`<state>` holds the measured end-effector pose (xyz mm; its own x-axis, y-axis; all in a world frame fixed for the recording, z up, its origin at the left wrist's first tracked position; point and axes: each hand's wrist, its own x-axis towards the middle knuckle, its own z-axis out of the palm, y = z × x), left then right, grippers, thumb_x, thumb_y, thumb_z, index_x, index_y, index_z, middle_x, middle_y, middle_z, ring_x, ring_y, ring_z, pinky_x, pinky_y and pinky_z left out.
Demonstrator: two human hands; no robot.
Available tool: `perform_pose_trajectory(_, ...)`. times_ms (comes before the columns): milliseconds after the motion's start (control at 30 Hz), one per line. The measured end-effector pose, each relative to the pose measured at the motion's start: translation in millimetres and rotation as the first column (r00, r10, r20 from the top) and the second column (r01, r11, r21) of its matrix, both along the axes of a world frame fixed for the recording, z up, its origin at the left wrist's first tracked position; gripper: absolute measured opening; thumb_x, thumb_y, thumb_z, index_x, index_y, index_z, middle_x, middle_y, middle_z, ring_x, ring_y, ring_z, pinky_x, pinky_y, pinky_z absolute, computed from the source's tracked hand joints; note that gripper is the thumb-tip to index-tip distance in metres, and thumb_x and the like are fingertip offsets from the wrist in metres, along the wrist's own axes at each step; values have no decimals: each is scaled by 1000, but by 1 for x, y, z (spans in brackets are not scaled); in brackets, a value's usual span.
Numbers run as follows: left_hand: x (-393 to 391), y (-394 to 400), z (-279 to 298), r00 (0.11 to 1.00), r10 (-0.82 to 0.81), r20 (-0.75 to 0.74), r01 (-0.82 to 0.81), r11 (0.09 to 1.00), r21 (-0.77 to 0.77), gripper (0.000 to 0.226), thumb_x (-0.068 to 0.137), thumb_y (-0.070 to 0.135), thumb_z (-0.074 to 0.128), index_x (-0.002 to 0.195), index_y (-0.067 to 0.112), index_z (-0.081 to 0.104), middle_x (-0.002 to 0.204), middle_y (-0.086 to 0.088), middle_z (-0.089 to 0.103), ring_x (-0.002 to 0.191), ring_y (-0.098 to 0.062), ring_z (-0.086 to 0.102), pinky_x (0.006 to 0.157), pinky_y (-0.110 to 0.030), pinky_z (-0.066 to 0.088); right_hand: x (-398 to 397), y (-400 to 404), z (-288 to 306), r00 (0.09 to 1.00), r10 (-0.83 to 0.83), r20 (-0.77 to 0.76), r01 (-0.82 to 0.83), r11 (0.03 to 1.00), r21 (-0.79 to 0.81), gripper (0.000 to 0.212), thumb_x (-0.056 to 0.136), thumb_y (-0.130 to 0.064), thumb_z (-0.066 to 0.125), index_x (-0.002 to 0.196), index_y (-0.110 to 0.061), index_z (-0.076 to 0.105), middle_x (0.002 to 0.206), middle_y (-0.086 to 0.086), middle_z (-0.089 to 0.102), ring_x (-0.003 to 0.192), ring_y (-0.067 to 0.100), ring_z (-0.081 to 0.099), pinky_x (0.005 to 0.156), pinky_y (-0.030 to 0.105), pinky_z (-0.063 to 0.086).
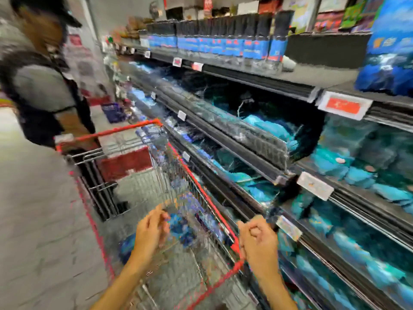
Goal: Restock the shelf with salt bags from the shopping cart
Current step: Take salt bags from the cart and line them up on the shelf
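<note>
The frame is blurred by motion. A wire shopping cart (202, 193) with a red rim stands against the shelving, with dark blue salt bags (182, 229) lying in its basket. My left hand (150, 233) hovers over the basket, its fingers loosely bent right beside a blue bag; the blur hides any contact. Just past the cart's right rim, my right hand (257, 239) has its fingers curled in and nothing in them. The shelf (250, 162) on the right holds rows of turquoise and blue bags (263, 189) on several levels.
Another person (44, 86) in a grey top stands at the cart's far end on the left. Dark bottles with blue labels (223, 41) line the upper shelf. Price tags (315, 185) hang on the shelf edges. Grey aisle floor (33, 209) lies to the left.
</note>
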<state>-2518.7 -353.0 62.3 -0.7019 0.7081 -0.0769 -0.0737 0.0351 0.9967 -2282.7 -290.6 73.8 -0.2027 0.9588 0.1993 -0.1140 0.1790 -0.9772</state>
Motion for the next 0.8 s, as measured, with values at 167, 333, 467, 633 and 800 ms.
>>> perform_pose_trajectory(167,-90,-39,-30,980,186,72,-179,979,-102,40,105,22,34,73,8,54,43,-1,46,25,-5,31,29,-11,21,-105,14,-42,982,137,128,-126,988,-90,27,96,-5,59,71,-3,46,47,2,44,38,14,38,37,20,31)
perform_pose_trajectory(333,-167,-31,-69,980,200,12,-191,954,-233,36,105,17,36,75,9,54,52,-4,47,28,-2,34,30,-15,25,-200,38,-90,962,204,184,-152,953,-260,29,99,-7,53,71,-13,47,48,-1,48,34,9,40,35,17,33)
perform_pose_trajectory(467,-202,11,-111,987,158,36,-135,926,-352,43,105,12,36,65,10,52,52,-8,47,35,-11,41,44,-24,27,-248,61,-128,938,181,296,-65,930,-363,28,99,-2,51,73,-14,52,50,-4,51,38,3,44,39,18,36)
perform_pose_trajectory(633,-224,65,-169,999,-21,49,42,864,-501,35,102,22,39,68,16,47,57,-3,48,48,-16,44,46,-26,30,-291,92,-173,860,223,458,-11,908,-419,14,100,-17,53,90,-8,59,71,4,62,62,14,57,54,22,47)
perform_pose_trajectory(800,-243,111,-239,989,-78,125,138,782,-608,30,101,27,44,72,17,46,67,-7,56,53,-20,48,47,-28,34,-325,150,-248,676,352,647,-13,884,-467,19,98,-26,55,91,-9,56,76,5,62,65,19,56,52,25,39)
